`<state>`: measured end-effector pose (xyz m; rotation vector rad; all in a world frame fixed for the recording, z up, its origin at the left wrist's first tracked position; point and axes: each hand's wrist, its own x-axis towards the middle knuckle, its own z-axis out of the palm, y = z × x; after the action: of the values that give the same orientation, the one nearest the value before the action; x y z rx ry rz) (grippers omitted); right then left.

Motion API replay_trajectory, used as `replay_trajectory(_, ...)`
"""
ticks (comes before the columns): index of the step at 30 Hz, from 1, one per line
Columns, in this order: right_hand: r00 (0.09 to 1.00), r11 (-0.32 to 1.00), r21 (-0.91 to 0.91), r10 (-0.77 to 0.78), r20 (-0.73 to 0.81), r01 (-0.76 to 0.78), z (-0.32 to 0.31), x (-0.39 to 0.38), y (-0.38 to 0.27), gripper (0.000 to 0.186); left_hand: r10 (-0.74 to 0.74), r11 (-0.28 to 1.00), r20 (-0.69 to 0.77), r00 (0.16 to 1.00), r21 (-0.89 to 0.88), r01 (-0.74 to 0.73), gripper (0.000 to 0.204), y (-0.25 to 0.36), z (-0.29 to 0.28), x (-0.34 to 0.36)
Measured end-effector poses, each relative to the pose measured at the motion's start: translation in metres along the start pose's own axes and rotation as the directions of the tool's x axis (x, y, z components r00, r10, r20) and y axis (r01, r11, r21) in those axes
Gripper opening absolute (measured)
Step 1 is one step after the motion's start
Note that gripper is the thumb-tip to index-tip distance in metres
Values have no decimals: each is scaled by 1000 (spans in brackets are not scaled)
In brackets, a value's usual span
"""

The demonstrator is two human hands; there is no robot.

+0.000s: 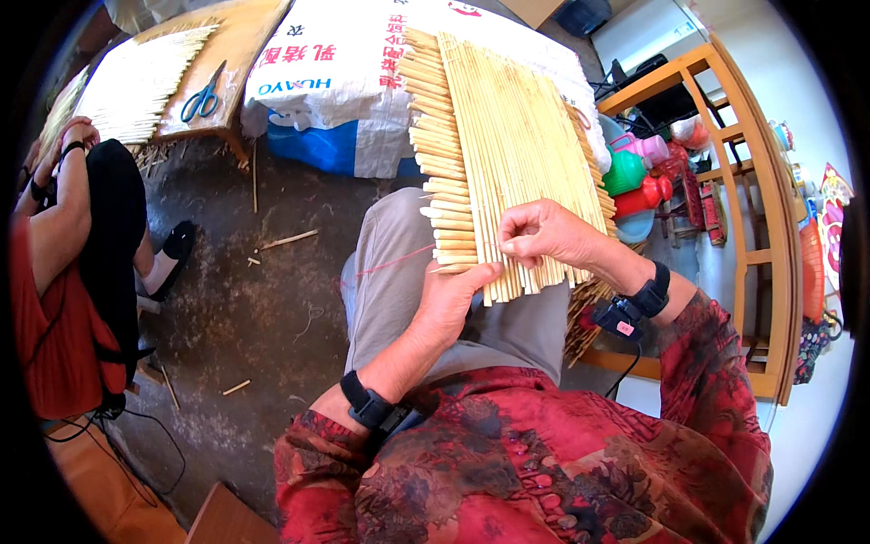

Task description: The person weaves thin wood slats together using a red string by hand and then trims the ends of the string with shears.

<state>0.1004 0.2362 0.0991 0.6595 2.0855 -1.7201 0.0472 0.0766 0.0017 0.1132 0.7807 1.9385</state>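
Observation:
A mat of pale round sticks [503, 127] lies lengthwise across my lap and the sack-covered surface beyond, its left edge made of staggered stick ends. My left hand [453, 299] grips the mat's lower left corner, thumb along the sticks. My right hand [544, 236] is closed in a pinch over the lower part of the mat, with a red thread [390, 260] running leftward from its fingertips over my leg. Whether a needle is in that pinch is too small to tell.
White printed sacks [335, 54] cover the surface ahead. Scissors [201, 102] and another stick mat [136, 82] rest on a wooden table at upper left. A person [68, 254] sits at left. Colourful plastic containers [630, 172] and a wooden frame [752, 254] stand at right. Loose sticks [285, 240] litter the floor.

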Motion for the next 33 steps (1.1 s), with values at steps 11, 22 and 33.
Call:
replay_trajectory(11, 999, 998, -53, 39, -8, -39, -2, -13, -11, 16, 111, 979, 35, 993, 166, -115, 39, 0, 1, -3)
replay_trajectory(22, 1000, 932, -363, 17, 26, -7, 10, 5, -23, 23, 114, 943, 53, 992, 310, -125, 40, 11, 6, -7)
replay_trajectory(33, 996, 981, -181, 76, 42, -67, 5, 0, -27, 17, 131, 900, 71, 989, 410, -148, 45, 14, 5, -6)
